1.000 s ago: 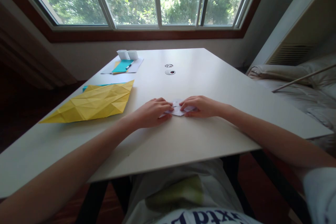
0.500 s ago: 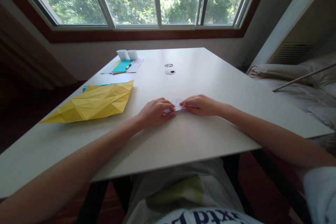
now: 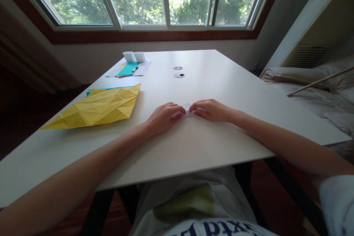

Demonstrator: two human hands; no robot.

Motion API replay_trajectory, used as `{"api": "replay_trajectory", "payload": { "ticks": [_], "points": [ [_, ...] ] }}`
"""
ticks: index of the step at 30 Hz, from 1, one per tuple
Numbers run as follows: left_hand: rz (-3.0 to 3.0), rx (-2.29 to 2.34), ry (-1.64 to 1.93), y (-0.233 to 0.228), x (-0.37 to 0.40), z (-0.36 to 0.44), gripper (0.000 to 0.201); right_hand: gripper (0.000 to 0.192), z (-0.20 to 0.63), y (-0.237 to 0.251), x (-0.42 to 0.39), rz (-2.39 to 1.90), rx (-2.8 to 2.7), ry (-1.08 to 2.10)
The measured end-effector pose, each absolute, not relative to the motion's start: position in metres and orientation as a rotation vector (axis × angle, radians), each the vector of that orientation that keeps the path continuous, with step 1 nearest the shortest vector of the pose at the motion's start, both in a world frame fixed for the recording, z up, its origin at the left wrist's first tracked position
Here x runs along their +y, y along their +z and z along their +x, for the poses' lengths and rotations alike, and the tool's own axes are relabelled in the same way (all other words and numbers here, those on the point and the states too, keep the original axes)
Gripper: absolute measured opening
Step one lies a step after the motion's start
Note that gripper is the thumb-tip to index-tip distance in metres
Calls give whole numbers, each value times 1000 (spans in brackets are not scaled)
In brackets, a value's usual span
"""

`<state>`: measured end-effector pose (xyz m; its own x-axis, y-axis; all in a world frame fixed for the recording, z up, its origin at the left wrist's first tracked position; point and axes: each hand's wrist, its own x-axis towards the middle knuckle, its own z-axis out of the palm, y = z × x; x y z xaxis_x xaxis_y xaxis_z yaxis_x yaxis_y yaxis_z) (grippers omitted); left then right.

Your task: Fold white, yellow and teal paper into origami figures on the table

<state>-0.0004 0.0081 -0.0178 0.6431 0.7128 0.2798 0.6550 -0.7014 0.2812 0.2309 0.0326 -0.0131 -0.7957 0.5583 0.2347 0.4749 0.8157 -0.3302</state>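
Because the white paper (image 3: 189,114) between our left hand (image 3: 167,115) and right hand (image 3: 211,110) looks light and easily creased, we pinch its opposite sides at the counter (image 3: 235,88) with both, the edges seeming the gentlest hold.

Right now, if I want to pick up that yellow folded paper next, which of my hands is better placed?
Probably your left hand: it's nearer the yellow folded paper, which lies on your left, while your right hand is farther across. Both hands hold the small white paper, though.
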Motion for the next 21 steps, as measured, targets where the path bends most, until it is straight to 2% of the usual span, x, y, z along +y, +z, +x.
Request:
{"api": "replay_trajectory", "payload": {
  "ticks": [6, 16, 21],
  "points": [
    [2831, 981, 523, -17, 10, -3, 26, 21, 229, -15, 33, -729, -2666, 373],
    [3033, 899, 381, -13, 11, -6, 30, 18, 215, -25, 30, -986, -2489, 247],
    [3005, 889, 337, -10, 10, -7, 32, 15, 213, -25, 31, -995, -2470, 321]
  ]
}}
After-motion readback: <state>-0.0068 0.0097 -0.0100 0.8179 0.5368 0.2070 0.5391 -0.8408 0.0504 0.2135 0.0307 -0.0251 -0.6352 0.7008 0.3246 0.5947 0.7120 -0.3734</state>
